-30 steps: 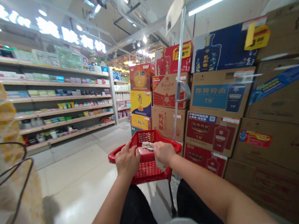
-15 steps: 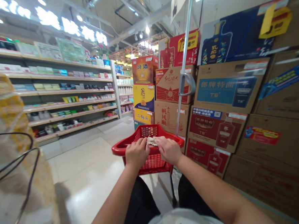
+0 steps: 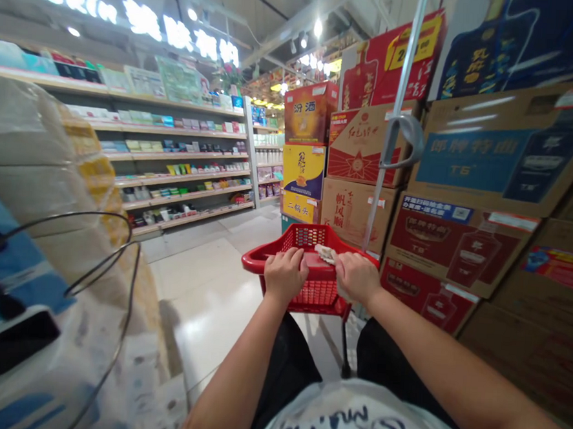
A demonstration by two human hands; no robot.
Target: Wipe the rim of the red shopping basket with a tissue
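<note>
Straight ahead of me stands a red plastic shopping cart (image 3: 255,259) with perforated basket walls. My left hand (image 3: 285,274) is closed over the near bar of the cart, its fingers curled across the top. On the right part of the same bar rests my right hand (image 3: 359,277), also closed. A crumpled whitish cloth (image 3: 325,252) sticks out from under its fingers toward the left hand, lying over the bar. Whether it is a rag or a wad of paper is not certain.
Stacked liquor cartons (image 3: 363,148) rise close on the right, behind a metal pole (image 3: 393,127) with a grey handle. Shelves of small packages (image 3: 182,169) line the left. Wrapped goods with a black cable (image 3: 129,282) sit near left. Pale floor tiles (image 3: 214,281) run between.
My left hand has come away from the cloth, which now sits by my right hand alone. The surroundings have shifted: cartons are nearer, and more of the wrapped goods shows at left.
</note>
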